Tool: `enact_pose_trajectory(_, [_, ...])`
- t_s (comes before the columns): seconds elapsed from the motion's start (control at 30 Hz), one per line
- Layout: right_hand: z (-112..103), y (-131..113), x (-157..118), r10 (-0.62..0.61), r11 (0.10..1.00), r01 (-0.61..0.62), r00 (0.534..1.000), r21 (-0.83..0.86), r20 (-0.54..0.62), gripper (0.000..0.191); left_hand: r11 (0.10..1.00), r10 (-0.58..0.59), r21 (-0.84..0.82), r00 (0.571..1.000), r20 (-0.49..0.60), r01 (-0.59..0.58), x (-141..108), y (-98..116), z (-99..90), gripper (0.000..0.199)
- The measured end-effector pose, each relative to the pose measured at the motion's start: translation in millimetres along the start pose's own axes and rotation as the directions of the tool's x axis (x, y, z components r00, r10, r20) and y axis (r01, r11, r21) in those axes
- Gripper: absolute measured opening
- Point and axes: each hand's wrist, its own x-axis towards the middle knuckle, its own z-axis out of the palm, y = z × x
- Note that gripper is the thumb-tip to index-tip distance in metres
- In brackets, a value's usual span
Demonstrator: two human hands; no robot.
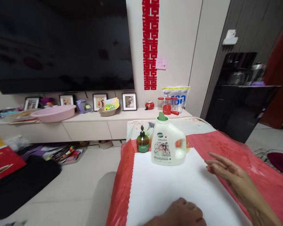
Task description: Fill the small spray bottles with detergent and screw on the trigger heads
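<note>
A large pale laundry detergent jug [162, 150] with a side handle stands upright on a white sheet [165, 185]. A green spout piece [162, 117] shows in its uncapped neck. Just left of the jug stands a dark green pump bottle [142, 142] with a black pump. My right hand [228, 172] hovers right of the jug, apart from it, open with fingers stretched out. Low in the view, my left hand [181, 215] is curled over the sheet with its knuckles up. Its fingertips are hidden, and whatever may be in them does not show.
Red plastic covering [235, 157] lies over the table around the sheet. Behind runs a low cabinet [87, 130] bearing a pink basin [55, 113], picture frames, a small red teapot [149, 105] and red-lidded jars [167, 102]. A television [61, 47] hangs above.
</note>
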Motion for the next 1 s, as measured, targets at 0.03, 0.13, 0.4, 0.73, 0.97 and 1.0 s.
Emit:
enact_pose_trajectory(0.03, [-2, 1, 2, 0.015, 0.999, -0.013, 0.999, 0.046, -0.035, 0.112, 0.997, 0.031, 0.073, 1.000, -0.001, -0.031, -4, 3, -8.9, 0.018])
enact_pose_trajectory(0.13, [-7, 5, 5, 0.028, 0.991, -0.013, 0.994, 0.132, -0.107, 0.109, 0.989, 0.041, 0.145, 0.999, 0.020, -0.044, -20, 9, -30.6, 0.017])
enact_pose_trajectory(0.4, [-17, 6, 4, -0.132, 0.978, 0.159, 0.973, 0.134, -0.191, 0.073, 0.976, -0.198, 0.063, 0.970, -0.142, 0.208, -70, -8, -34.5, 0.009])
enact_pose_trajectory(0.73, [59, 20, -23, -0.242, 0.897, 0.348, 0.904, -0.274, 0.354, 0.054, 0.848, -0.530, -0.192, 0.783, -0.325, 0.494, -89, -6, -86.7, 0.016])
enact_pose_trajectory(0.97, [119, 69, -51, -0.033, 0.671, 0.559, 0.679, -0.487, 0.734, 0.012, 0.824, -0.564, -0.094, 0.792, -0.235, 0.559, -99, -17, -85.0, 0.016])
enact_pose_trajectory(1.0, [118, 71, -51, -0.023, 0.650, 0.571, 0.674, -0.501, 0.739, 0.016, 0.826, -0.559, -0.086, 0.791, -0.247, 0.557, -100, -20, -86.9, 0.017])
